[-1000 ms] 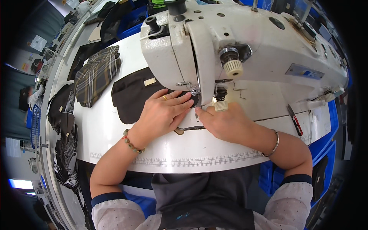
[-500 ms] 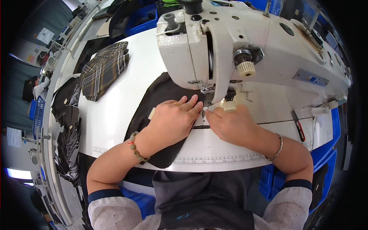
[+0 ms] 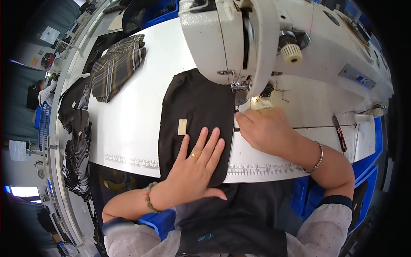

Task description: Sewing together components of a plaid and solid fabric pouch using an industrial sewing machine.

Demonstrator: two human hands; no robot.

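A dark brown fabric panel (image 3: 188, 94) with rounded corners lies under the left side of the sewing machine (image 3: 214, 38), its right edge running by the presser foot (image 3: 242, 96). A small cream label (image 3: 183, 127) sits on the panel. My left hand (image 3: 192, 171) rests flat on the panel's near part, fingers spread, thumb over the table's front edge. Just right of the panel, close in front of the presser foot, my right hand (image 3: 267, 130) is closed with fingers curled. Whatever its fingertips hold, if anything, is hidden.
A plaid fabric piece (image 3: 117, 68) lies at the far left of the white table (image 3: 128, 128). Dark fabric pieces (image 3: 77, 141) hang in a pile beyond the left edge. A red and black cutter (image 3: 339, 132) lies at right. Blue bins (image 3: 364, 192) stand below the table.
My left hand has slid back toward me and spread flat. The panel has turned more upright, its right edge now alongside the presser foot. The right hand stays closed near the foot.
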